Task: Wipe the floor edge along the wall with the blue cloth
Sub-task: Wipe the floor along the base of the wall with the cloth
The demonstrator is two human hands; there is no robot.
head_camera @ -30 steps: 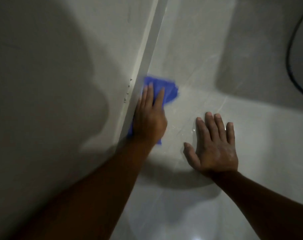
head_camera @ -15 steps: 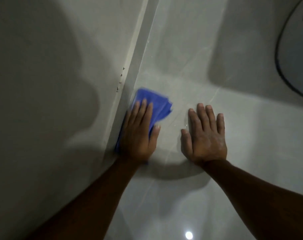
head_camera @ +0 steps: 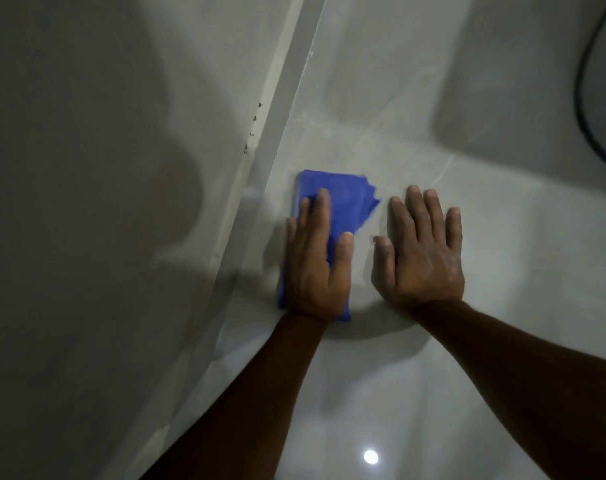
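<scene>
A folded blue cloth lies flat on the pale glossy floor, a small gap to the right of the skirting strip at the foot of the wall. My left hand presses flat on the cloth, fingers stretched forward, covering its near half. My right hand rests palm down on the bare floor just right of the cloth, fingers spread, holding nothing.
A dark curved cable or rim arcs at the upper right. Small dark specks mark the wall just above the skirting. A light reflection shines on the floor near me. Shadows cover the wall and floor.
My left hand has drawn the cloth back toward me along the skirting, then a little away from it to the right. My right hand stays planted on the floor.
</scene>
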